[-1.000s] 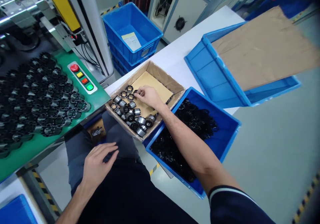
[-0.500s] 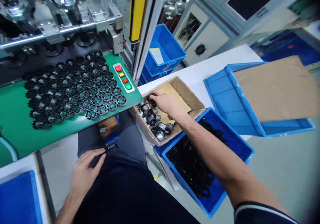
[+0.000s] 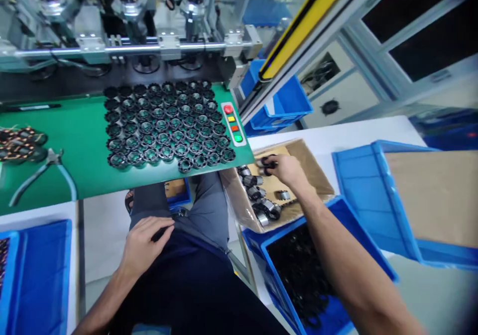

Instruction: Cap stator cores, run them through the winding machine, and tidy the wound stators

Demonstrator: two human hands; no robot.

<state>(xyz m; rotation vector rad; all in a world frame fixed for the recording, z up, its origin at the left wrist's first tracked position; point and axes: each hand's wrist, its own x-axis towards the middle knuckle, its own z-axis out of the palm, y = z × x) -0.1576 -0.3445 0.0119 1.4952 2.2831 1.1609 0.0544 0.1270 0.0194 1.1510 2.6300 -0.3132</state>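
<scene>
My right hand (image 3: 289,169) is over the cardboard box (image 3: 317,175), its fingers closed around silver-and-black ring-shaped stator cores (image 3: 266,166); the fingers partly hide them. More loose cores (image 3: 257,193) lie jumbled on the box's left side, and a single core (image 3: 284,195) rests on the cardboard sheet. My left hand (image 3: 147,240) lies on my lap, holding nothing, thumb apart from the gently bent fingers. On the green work surface (image 3: 89,175), rows of upright stator cores (image 3: 164,123) stand close together.
A button panel (image 3: 232,124) sits at the surface's right edge, below a slanted yellow post (image 3: 306,26). Pliers (image 3: 52,163) and copper-wound stators (image 3: 20,143) lie at left. Close to the box are a blue bin of black parts (image 3: 298,270) and a tilted blue crate (image 3: 373,190).
The view has swung left, bringing the pliers and wound stators into sight. My right hand has drawn back from the pile with stator cores in its fingers. My left hand stays on my lap.
</scene>
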